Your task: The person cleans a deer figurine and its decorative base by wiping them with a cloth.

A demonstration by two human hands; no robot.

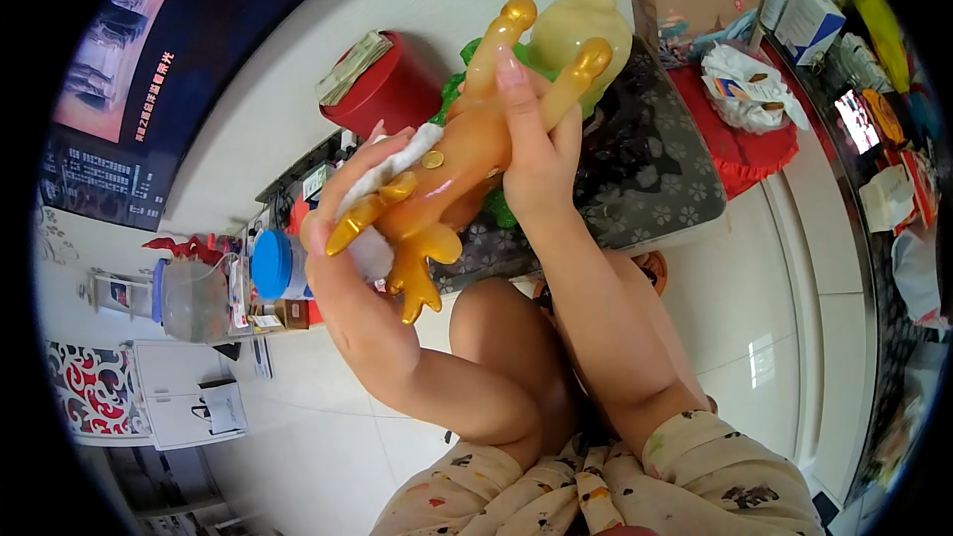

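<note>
A glossy amber animal figurine [475,151] with gold-tipped limbs and gold branching pieces is tilted between my hands above a dark tabletop. My right hand [541,164] grips it, with the thumb and fingers around the part between two gold-ended limbs. On the other side, my left hand [342,194] presses a white cloth [397,161] to its surface, beside the gold branches. Part of the cloth hangs below, and the left fingers partly hide it. Behind the figurine are a pale yellow-green rounded piece [596,25] and bright green parts; whether they join it I cannot tell.
The floral-patterned dark tabletop [685,194] lies under the work. A red round container [392,89] with banknotes on it stands behind, and a blue-lidded jar [278,263] stands left. A wall-mounted screen [189,60] is upper left. Right, a plastic bag [745,89] rests on red cloth.
</note>
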